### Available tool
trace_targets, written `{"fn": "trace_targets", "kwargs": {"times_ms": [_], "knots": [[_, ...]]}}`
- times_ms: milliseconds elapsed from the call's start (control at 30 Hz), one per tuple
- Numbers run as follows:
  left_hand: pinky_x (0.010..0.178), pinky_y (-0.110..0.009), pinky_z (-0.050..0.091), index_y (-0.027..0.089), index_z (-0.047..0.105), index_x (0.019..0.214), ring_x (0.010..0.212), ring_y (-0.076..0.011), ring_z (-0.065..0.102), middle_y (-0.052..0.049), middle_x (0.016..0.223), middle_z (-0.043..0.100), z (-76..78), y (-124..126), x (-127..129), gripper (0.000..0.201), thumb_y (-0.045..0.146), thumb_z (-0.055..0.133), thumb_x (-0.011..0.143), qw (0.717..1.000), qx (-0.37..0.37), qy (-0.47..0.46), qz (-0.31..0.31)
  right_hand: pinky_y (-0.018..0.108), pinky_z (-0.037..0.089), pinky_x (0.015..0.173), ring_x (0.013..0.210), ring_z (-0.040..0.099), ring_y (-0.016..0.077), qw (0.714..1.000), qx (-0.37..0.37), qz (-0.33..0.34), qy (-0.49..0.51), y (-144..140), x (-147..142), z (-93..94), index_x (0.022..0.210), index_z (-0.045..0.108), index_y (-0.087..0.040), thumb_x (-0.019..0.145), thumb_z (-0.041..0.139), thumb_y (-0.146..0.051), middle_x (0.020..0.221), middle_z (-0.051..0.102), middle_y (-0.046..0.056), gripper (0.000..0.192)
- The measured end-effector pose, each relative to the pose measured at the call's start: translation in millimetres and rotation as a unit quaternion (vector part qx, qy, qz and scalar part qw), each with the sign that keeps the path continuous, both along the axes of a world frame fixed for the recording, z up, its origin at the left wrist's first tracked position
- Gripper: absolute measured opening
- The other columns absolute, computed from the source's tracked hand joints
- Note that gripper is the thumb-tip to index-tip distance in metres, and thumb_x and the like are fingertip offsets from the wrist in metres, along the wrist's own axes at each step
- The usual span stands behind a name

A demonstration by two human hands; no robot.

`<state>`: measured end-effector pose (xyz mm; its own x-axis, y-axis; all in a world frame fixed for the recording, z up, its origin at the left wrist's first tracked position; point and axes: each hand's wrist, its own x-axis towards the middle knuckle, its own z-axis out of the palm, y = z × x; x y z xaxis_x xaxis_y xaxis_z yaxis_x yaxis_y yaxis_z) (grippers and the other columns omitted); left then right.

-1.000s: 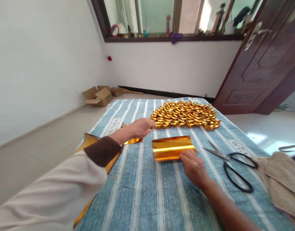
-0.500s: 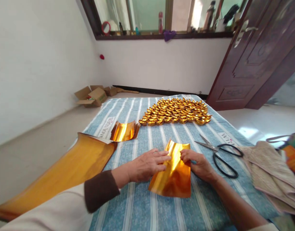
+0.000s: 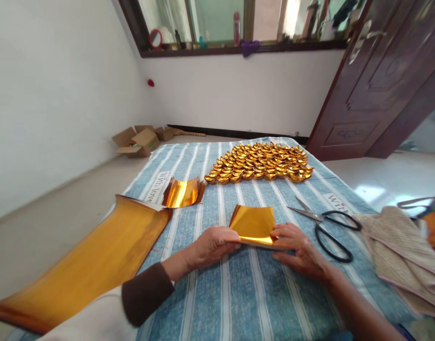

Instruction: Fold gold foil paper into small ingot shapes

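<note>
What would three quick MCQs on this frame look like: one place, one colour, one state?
1. Where do the scissors lie?
A. right of the gold sheet
B. on the cardboard boxes
C. on the window sill

2. What colour are the scissor handles?
A. red
B. black
C. white

3. What state is the sheet between the hands in?
A. rolled into a tube
B. cut into strips
C. held at its near edge by both hands

Answers:
1 A, they lie on the striped cloth beside the right hand.
2 B, both loops are black.
3 C, the left hand and the right hand each pinch its near edge.
</note>
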<state>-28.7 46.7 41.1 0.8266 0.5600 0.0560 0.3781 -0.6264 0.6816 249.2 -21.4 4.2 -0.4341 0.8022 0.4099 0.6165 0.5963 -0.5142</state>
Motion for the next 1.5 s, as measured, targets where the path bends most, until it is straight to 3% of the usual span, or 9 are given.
{"fn": "trace_targets", "kwargs": {"times_ms": [100, 167, 267, 367, 600, 767, 967, 1333, 1500], "knots": [[0.076, -0.026, 0.048, 0.019, 0.068, 0.093, 0.085, -0.0186, 0.064, -0.002, 0.090, 0.070, -1.5, 2, 4, 0.028, 0.036, 0.046, 0.091, 0.988, -0.132, -0.014, 0.085, 0.037, 0.047, 0.081, 0.092, 0.061, 0.0216, 0.996, -0.030, -0.079, 0.042, 3, -4, -3.0, 0.097, 0.070, -0.022, 0.089, 0.053, -0.037, 0.096, 0.068, 0.007, 0.024], [0.075, -0.027, 0.048, 0.018, 0.068, 0.092, 0.087, -0.0202, 0.064, -0.002, 0.090, 0.070, -4.0, 6, 8, 0.026, 0.036, 0.050, 0.087, 0.973, -0.169, -0.010, 0.159, 0.032, 0.047, 0.072, 0.080, 0.061, 0.0197, 0.986, -0.068, -0.140, 0.057, 7, -9, -3.4, 0.090, 0.070, -0.020, 0.090, 0.051, -0.039, 0.085, 0.068, 0.006, 0.027], [0.070, -0.027, 0.049, 0.018, 0.066, 0.090, 0.084, -0.0216, 0.064, -0.001, 0.085, 0.070, -5.4, 13, 15, 0.021, 0.033, 0.057, 0.079, 0.958, -0.137, 0.036, 0.248, 0.027, 0.041, 0.058, 0.063, 0.057, 0.0163, 0.963, -0.092, -0.252, 0.028, 17, -20, -2.8, 0.070, 0.066, -0.019, 0.085, 0.054, -0.041, 0.068, 0.063, 0.002, 0.029], [0.067, -0.026, 0.048, 0.020, 0.064, 0.096, 0.080, -0.0204, 0.064, 0.000, 0.083, 0.069, -3.0, 19, 21, 0.024, 0.027, 0.060, 0.073, 0.953, -0.092, 0.055, 0.285, 0.026, 0.033, 0.052, 0.057, 0.051, 0.0153, 0.937, -0.049, -0.343, -0.031, 24, -31, -3.9, 0.061, 0.057, -0.020, 0.082, 0.057, -0.040, 0.060, 0.057, 0.001, 0.029], [0.071, -0.028, 0.045, 0.019, 0.055, 0.113, 0.076, -0.0205, 0.064, -0.001, 0.082, 0.066, -5.9, 21, 30, 0.044, 0.020, 0.061, 0.070, 0.940, -0.008, 0.104, 0.325, 0.029, 0.036, 0.063, 0.070, 0.058, 0.0216, 0.919, 0.035, -0.372, -0.125, 29, -41, -11.4, 0.087, 0.057, -0.019, 0.082, 0.063, -0.032, 0.071, 0.062, 0.004, 0.015], [0.074, -0.029, 0.046, 0.016, 0.043, 0.132, 0.086, -0.0236, 0.065, -0.006, 0.089, 0.066, -8.0, 24, 33, 0.060, 0.026, 0.059, 0.075, 0.935, 0.042, 0.149, 0.318, 0.031, 0.034, 0.062, 0.070, 0.057, 0.0243, 0.901, 0.087, -0.374, -0.204, 31, -42, -12.7, 0.092, 0.055, -0.019, 0.082, 0.065, -0.032, 0.072, 0.062, 0.005, 0.019], [0.078, -0.031, 0.045, 0.020, 0.059, 0.103, 0.091, -0.0246, 0.063, -0.007, 0.095, 0.066, -3.3, 29, 35, 0.025, 0.025, 0.056, 0.078, 0.937, 0.085, 0.205, 0.271, 0.030, 0.032, 0.061, 0.070, 0.055, 0.0212, 0.903, 0.101, -0.349, -0.230, 33, -40, -12.4, 0.074, 0.054, -0.023, 0.085, 0.062, -0.031, 0.069, 0.062, 0.002, 0.016], [0.071, -0.035, 0.049, 0.023, 0.055, 0.116, 0.084, -0.0256, 0.062, -0.009, 0.102, 0.058, 1.9, 29, 39, 0.035, 0.036, 0.057, 0.084, 0.907, 0.127, 0.286, 0.283, 0.030, 0.030, 0.061, 0.072, 0.054, 0.0211, 0.902, 0.055, -0.347, -0.253, 36, -40, -8.2, 0.072, 0.061, -0.022, 0.085, 0.064, -0.032, 0.069, 0.063, 0.003, 0.017], [0.086, -0.034, 0.047, 0.021, 0.062, 0.101, 0.104, -0.0245, 0.054, -0.007, 0.111, 0.060, 4.3, 31, 44, 0.022, 0.012, 0.057, 0.082, 0.935, 0.196, 0.240, 0.174, 0.030, 0.029, 0.060, 0.072, 0.054, 0.0213, 0.904, 0.054, -0.344, -0.250, 37, -40, -9.0, 0.072, 0.063, -0.022, 0.084, 0.065, -0.032, 0.069, 0.063, 0.003, 0.016]]}}
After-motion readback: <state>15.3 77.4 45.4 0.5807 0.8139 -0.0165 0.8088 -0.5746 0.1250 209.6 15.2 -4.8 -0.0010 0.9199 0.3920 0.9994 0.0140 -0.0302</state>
